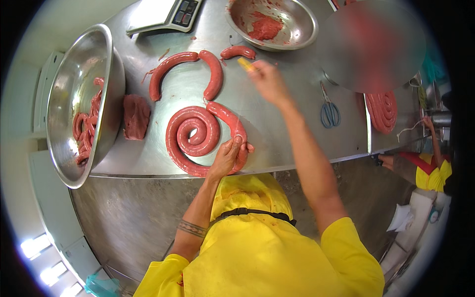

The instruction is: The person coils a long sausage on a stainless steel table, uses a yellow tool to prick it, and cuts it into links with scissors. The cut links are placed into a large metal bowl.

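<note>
My left hand (230,152) is closed around the outer end of a long coiled sausage (173,133), near the table's front edge. From the coil, a link runs up to a chain of twisted-off sausage links (213,74) that curves to the left. My right hand (267,81) is raised over the table, its fingers closed on a small yellow tool (245,64); motion smears it, and its exact kind does not show. Just beyond the tool lies a short sausage piece (238,52), apart from the hand.
On the left stands a big steel bowl (116,74) with sausages inside, beside a piece of meat (136,117). A scale (184,14) and a steel bowl (302,29) with ground meat are at the back. Blue-handled scissors (330,114) and another sausage coil (382,111) lie right; a co-worker's arm (434,141) shows beyond.
</note>
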A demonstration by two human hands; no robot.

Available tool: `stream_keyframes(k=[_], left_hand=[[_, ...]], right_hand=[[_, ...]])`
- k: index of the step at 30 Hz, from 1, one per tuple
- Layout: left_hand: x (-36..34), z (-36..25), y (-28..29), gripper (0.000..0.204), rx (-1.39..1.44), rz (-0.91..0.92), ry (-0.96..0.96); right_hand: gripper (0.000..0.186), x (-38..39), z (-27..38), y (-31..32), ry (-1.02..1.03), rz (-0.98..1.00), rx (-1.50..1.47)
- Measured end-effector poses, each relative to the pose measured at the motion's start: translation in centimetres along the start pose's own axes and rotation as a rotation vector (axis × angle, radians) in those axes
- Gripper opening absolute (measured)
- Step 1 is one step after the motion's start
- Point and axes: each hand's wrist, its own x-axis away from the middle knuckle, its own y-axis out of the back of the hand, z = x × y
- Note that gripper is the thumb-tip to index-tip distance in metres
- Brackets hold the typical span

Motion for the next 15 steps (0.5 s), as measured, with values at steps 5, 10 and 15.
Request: stream_keyframes(k=[5, 10, 15], left_hand=[[-1.0, 0.9, 0.7, 0.032, 0.588, 0.090, 0.104], [-2.5, 1.8, 1.4, 0.019, 1.162, 0.288, 0.045], [-2.3, 1.1, 0.1, 0.017, 0.470, -0.298, 0.286]], right_hand=[[0.020, 5.3, -0.4, 11.9, -0.236, 0.176, -0.215], [0.046, 22.6, -2.4, 16.3, -0.790, 0.619, -0.476], [0.030, 29.1, -5.6, 8.2, -0.921, 0.206, -0.659]])
